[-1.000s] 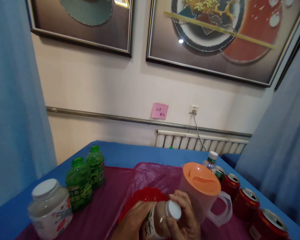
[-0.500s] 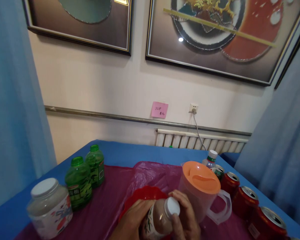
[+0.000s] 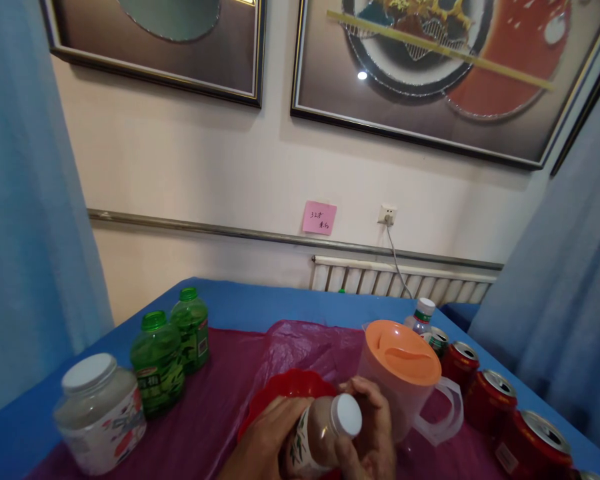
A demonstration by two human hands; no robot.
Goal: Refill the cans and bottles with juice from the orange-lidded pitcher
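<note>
A small clear jar [image 3: 323,437] with a white screw lid [image 3: 349,415] and a leaf-patterned label is tilted to the right between my hands. My left hand [image 3: 267,437] wraps round its body from the left. On the other side, my right hand [image 3: 373,433] curls about the lid end, thumb low beside the lid and fingers behind it. Behind and under the jar is a red scalloped bowl [image 3: 290,383], partly hidden by my hands. A clear pitcher [image 3: 380,393] with an orange lid [image 3: 403,352] stands just right of my right hand.
At left stand a larger white-lidded jar [image 3: 100,420] and two green bottles [image 3: 157,373]. Along the right edge are several red cans [image 3: 533,447] and a white-capped bottle [image 3: 421,317]. Purple plastic sheeting [image 3: 220,373] covers part of the blue tablecloth [image 3: 260,303].
My right thumb has slid down from the lid's front to its lower edge, and the right fingers have shifted slightly. The jar stays tilted in my left hand.
</note>
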